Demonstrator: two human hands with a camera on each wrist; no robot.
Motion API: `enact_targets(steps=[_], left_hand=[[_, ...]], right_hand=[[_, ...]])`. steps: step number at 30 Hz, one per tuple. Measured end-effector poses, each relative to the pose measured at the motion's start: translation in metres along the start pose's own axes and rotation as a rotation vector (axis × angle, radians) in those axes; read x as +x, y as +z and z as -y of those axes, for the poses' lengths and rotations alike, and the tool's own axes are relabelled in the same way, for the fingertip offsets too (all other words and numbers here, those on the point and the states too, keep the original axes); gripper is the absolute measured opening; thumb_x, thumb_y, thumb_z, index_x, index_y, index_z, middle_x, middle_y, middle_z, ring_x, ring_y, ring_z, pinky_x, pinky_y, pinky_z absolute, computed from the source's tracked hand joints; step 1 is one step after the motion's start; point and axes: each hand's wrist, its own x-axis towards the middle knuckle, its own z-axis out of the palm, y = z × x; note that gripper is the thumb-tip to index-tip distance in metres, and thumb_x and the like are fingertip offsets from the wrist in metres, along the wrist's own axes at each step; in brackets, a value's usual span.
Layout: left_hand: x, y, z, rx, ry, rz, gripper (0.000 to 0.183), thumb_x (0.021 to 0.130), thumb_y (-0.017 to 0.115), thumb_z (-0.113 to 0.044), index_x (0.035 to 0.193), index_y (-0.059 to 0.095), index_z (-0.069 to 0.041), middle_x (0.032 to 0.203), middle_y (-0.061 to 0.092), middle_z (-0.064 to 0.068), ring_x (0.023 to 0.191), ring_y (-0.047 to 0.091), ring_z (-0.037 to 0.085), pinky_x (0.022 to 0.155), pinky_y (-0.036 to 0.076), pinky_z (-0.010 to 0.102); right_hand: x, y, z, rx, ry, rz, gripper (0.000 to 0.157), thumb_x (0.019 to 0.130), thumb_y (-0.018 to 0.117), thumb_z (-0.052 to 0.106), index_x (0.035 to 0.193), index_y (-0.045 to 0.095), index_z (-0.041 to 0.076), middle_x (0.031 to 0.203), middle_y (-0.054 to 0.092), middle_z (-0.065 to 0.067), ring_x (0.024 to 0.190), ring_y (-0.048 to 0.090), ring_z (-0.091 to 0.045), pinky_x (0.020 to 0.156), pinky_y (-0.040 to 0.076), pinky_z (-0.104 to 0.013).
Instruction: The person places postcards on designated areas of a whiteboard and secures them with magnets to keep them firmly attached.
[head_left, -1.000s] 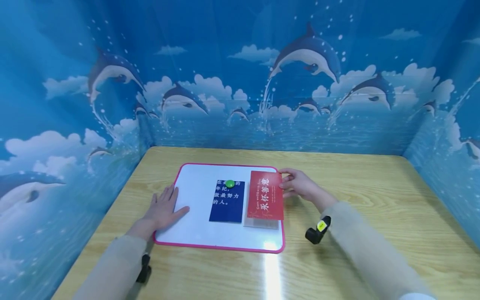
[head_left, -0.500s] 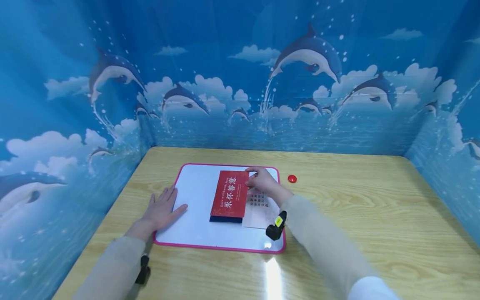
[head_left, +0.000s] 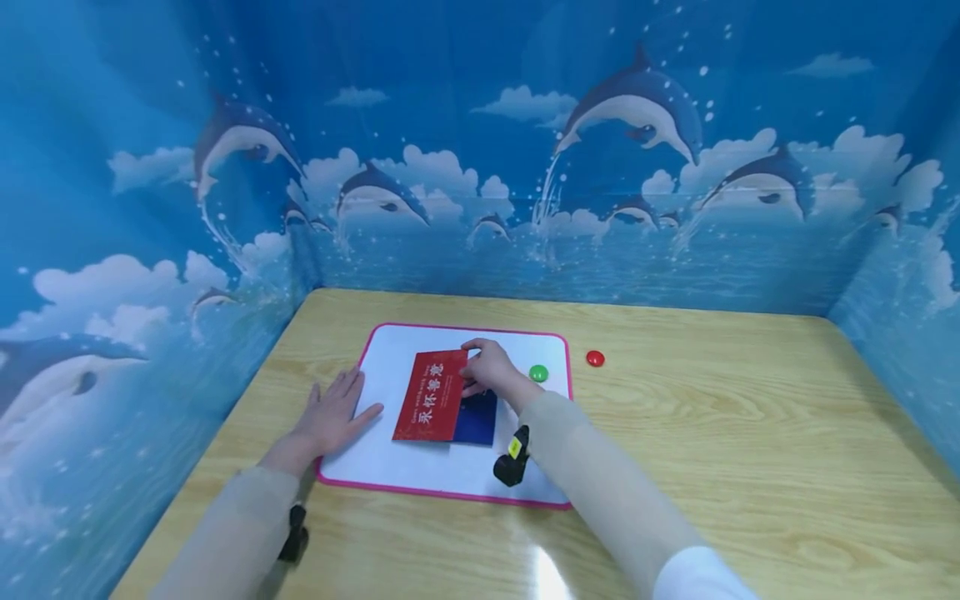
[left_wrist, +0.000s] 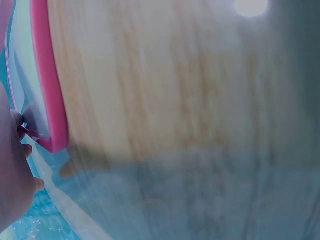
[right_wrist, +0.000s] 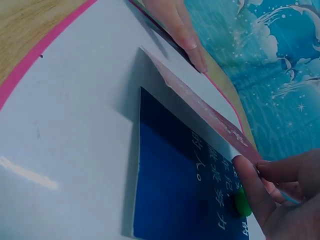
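My right hand (head_left: 491, 371) pinches the top right edge of a red card (head_left: 430, 396) with white lettering. In the right wrist view, the red card (right_wrist: 200, 107) tilts up off the board, between thumb and fingertip. A dark blue card (head_left: 476, 419) lies flat beside and partly under it. One green round magnet (right_wrist: 243, 201) sits on the blue card (right_wrist: 170, 170); the hand hides it from the head view. My left hand (head_left: 330, 421) rests with spread fingers on the left edge of the pink-rimmed whiteboard (head_left: 427, 475).
A second green magnet (head_left: 538, 373) is on the board's right part. On the wooden table (head_left: 750, 417), right of the board, lies a red magnet (head_left: 595, 358). A dolphin-print curtain (head_left: 480, 167) closes off the back and sides.
My right hand has carried the red card leftward from the board's right side, across the blue card. The right-hand green magnet and the red magnet came into view. My left hand stays put.
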Motion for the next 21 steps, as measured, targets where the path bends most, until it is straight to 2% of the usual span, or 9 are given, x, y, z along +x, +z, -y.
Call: enact_targets(steps=[6,10,14,17,21], left_hand=[[0.001,0.0,0.0,0.003,0.003,0.004,0.085,0.093,0.032,-0.061,0.148,0.015,0.002,0.155,0.012,0.022,0.143,0.007,0.041,0.111,-0.002,0.065],[0.001,-0.001,0.001,0.005,0.002,0.006,0.086,0.092,0.032,-0.062,0.148,0.014,0.002,0.155,0.012,0.022,0.143,0.007,0.041,0.111,-0.001,0.065],[0.001,-0.002,0.001,0.0,0.0,0.006,0.087,0.092,0.033,-0.062,0.148,0.015,0.002,0.155,0.012,0.022,0.143,0.007,0.042,0.111,-0.001,0.065],[0.0,-0.002,0.001,0.0,-0.002,0.01,0.088,0.092,0.033,-0.063,0.148,0.015,0.002,0.155,0.012,0.022,0.143,0.007,0.042,0.111,-0.001,0.065],[0.0,-0.001,0.001,0.0,-0.005,0.017,0.086,0.092,0.034,-0.062,0.148,0.014,0.001,0.155,0.012,0.021,0.143,0.007,0.041,0.111,-0.001,0.065]], right_hand=[[0.001,0.005,-0.001,0.006,0.009,-0.005,0.053,0.09,0.052,-0.004,0.141,0.037,0.003,0.103,0.063,-0.023,0.066,0.065,-0.019,0.057,0.058,-0.029],[0.002,0.006,0.0,0.016,0.016,0.022,0.051,0.096,0.051,0.015,0.142,0.034,0.0,0.117,0.061,-0.023,0.073,0.067,-0.02,0.058,0.058,-0.029],[-0.001,0.006,0.003,0.018,0.016,0.047,0.054,0.099,0.045,0.035,0.138,0.04,-0.002,0.122,0.058,-0.022,0.08,0.067,-0.022,0.06,0.058,-0.029],[-0.002,0.007,0.004,0.038,0.028,0.063,0.059,0.099,0.04,0.042,0.138,0.04,-0.002,0.121,0.057,-0.022,0.086,0.066,-0.025,0.063,0.058,-0.03],[-0.003,0.011,0.006,0.065,0.049,0.078,0.065,0.099,0.037,0.047,0.143,0.034,-0.001,0.124,0.054,-0.023,0.094,0.065,-0.029,0.067,0.059,-0.031]])
